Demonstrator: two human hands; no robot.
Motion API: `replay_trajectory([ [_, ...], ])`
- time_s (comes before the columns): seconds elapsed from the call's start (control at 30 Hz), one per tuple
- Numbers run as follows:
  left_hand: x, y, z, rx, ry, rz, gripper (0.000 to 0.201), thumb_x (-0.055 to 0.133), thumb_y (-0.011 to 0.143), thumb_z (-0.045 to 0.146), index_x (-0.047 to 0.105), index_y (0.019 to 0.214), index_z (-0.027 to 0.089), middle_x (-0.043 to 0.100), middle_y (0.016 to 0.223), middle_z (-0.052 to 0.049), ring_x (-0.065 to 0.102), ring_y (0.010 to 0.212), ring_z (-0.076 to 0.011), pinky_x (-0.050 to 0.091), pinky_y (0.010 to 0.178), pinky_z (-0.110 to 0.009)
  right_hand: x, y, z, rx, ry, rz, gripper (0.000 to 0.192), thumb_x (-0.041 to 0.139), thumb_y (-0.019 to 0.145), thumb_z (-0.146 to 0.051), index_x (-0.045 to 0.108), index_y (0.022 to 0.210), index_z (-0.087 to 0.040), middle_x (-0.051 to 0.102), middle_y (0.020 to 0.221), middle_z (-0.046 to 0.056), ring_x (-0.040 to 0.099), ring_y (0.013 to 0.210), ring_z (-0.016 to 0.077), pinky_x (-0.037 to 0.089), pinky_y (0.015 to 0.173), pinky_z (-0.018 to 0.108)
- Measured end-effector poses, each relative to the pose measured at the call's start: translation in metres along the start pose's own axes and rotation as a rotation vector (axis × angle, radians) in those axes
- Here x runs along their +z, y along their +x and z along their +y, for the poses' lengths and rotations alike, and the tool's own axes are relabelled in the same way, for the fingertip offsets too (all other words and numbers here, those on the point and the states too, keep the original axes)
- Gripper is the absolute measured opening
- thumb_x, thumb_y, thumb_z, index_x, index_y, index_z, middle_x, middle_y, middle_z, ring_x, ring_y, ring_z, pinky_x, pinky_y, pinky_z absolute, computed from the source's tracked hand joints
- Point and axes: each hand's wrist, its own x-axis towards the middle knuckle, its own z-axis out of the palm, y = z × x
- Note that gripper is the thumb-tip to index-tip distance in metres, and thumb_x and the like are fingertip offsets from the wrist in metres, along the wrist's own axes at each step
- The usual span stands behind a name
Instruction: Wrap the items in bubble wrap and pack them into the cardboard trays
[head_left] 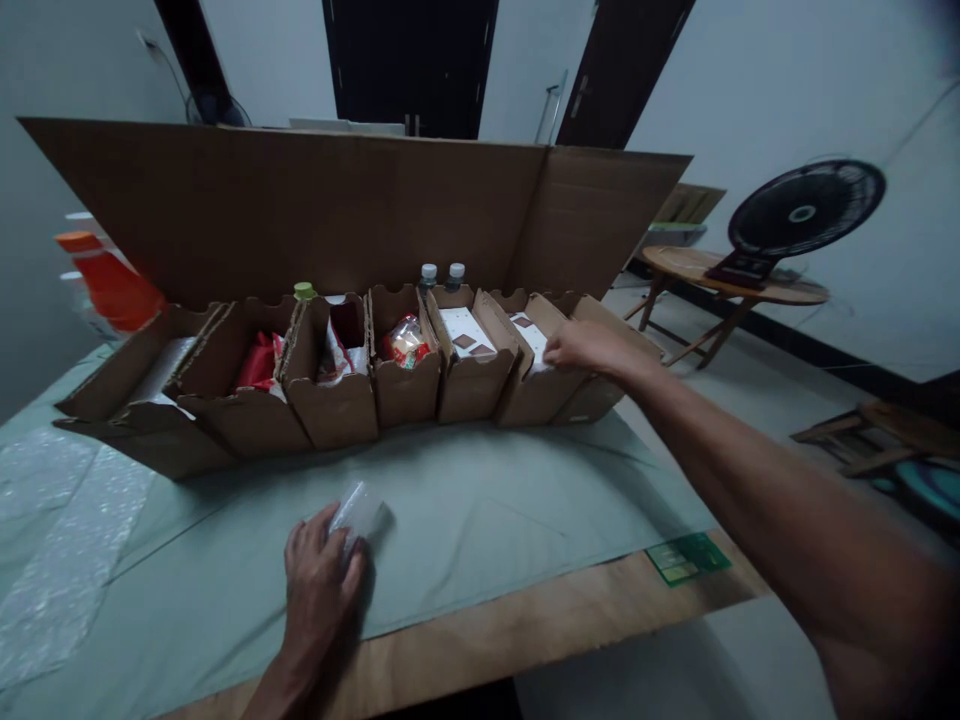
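My left hand [324,570] rests over the green cloth near the table's front, its fingers closed around a clear, shiny plastic roll or cup [361,512]; the exact kind is hard to make out. At the right end of a row of cardboard bins, my right hand [571,348] reaches into a bin [517,398]. Its curled fingers are at the edge of a white box with brown squares [529,334], and the fingertips are partly hidden. A similar white box [465,332] lies in the neighbouring bin [474,392].
Other bins hold a red packet [259,362], a red-and-gold packet [406,342] and clear plastic [161,370]. Behind them stands a tall cardboard panel [360,210]. Bubble wrap [67,560] lies at left, an orange bottle [112,285] behind it. A green card [686,558] sits at the front edge.
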Motion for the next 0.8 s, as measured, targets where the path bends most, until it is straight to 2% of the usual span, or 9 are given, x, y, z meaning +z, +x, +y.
replay_trajectory([
  [0.13,-0.009,0.005,0.000,0.034,-0.183,0.140,0.013,0.056,0.094,0.024,0.065,0.103,0.021,0.069,0.108,-0.008,0.066,0.099,-0.0223,0.055,0.090,-0.040,-0.059,-0.055,-0.015,0.126,-0.133,0.264,0.029,0.053,0.095,-0.022,0.078,0.108,-0.018,0.077,0.101,0.015,0.069,0.097,0.0300,0.050,0.087,0.045],
  [0.23,-0.032,0.011,0.013,0.100,-0.301,0.172,0.012,0.062,0.090,0.017,0.064,0.101,0.022,0.063,0.129,-0.011,0.063,0.116,-0.0262,0.054,0.095,-0.043,-0.048,-0.099,-0.044,-0.080,0.123,0.385,0.025,0.055,0.094,-0.027,0.079,0.101,-0.024,0.078,0.091,0.006,0.070,0.081,0.0222,0.051,0.078,0.035],
  [0.3,-0.053,0.016,0.027,0.124,-0.323,0.182,0.015,0.064,0.086,0.011,0.066,0.096,0.022,0.037,0.160,-0.013,0.042,0.144,-0.0362,0.042,0.110,-0.058,-0.013,-0.120,-0.071,-0.292,0.308,0.220,0.022,0.059,0.092,-0.025,0.078,0.101,-0.020,0.079,0.088,0.004,0.070,0.075,0.0191,0.049,0.076,0.032],
  [0.37,-0.069,0.020,0.039,0.175,-0.318,0.136,0.018,0.064,0.083,0.008,0.068,0.093,0.023,0.010,0.172,-0.006,0.017,0.155,-0.0416,0.027,0.116,-0.068,0.031,-0.134,-0.100,-0.405,0.437,-0.030,0.020,0.061,0.091,-0.025,0.077,0.103,-0.021,0.079,0.090,0.002,0.070,0.078,0.0173,0.047,0.080,0.030],
  [0.4,-0.073,0.021,0.043,0.226,-0.306,0.087,0.020,0.064,0.081,0.008,0.068,0.092,0.023,0.007,0.172,-0.005,0.013,0.156,-0.0423,0.022,0.117,-0.070,0.051,-0.140,-0.113,-0.443,0.523,-0.166,0.022,0.059,0.092,-0.022,0.077,0.105,-0.021,0.079,0.091,0.002,0.070,0.079,0.0162,0.047,0.078,0.028],
  [0.47,-0.070,0.022,0.044,0.331,-0.280,-0.052,0.022,0.063,0.078,0.008,0.067,0.092,0.025,0.026,0.167,-0.008,0.023,0.154,-0.0407,0.020,0.117,-0.071,0.080,-0.147,-0.133,-0.560,0.635,-0.420,0.027,0.058,0.091,-0.019,0.075,0.111,-0.022,0.079,0.097,0.001,0.070,0.083,0.0153,0.047,0.076,0.025],
  [0.57,-0.048,0.018,0.030,0.365,-0.285,-0.241,0.029,0.056,0.076,0.006,0.063,0.095,0.025,0.064,0.133,-0.009,0.055,0.130,-0.0308,0.030,0.115,-0.065,0.084,-0.140,-0.139,-0.676,0.590,-0.573,0.039,0.061,0.089,-0.019,0.070,0.127,-0.024,0.078,0.108,0.004,0.070,0.093,0.0186,0.047,0.080,0.026],
  [0.73,-0.013,0.008,0.014,0.312,-0.310,-0.188,0.034,0.053,0.071,0.006,0.057,0.099,0.023,0.068,0.117,-0.009,0.063,0.112,-0.0259,0.036,0.112,-0.058,0.032,-0.061,-0.100,-0.388,0.285,-0.084,0.034,0.056,0.095,-0.019,0.071,0.126,-0.019,0.074,0.121,0.010,0.069,0.106,0.0236,0.047,0.090,0.032],
  [0.8,-0.008,0.006,0.015,0.293,-0.339,-0.148,0.037,0.053,0.072,0.006,0.055,0.105,0.022,0.068,0.116,-0.010,0.062,0.113,-0.0258,0.035,0.113,-0.057,0.018,-0.020,-0.081,-0.272,0.055,-0.018,0.031,0.055,0.094,-0.017,0.075,0.117,-0.018,0.076,0.114,0.012,0.068,0.105,0.0273,0.047,0.088,0.035],
])
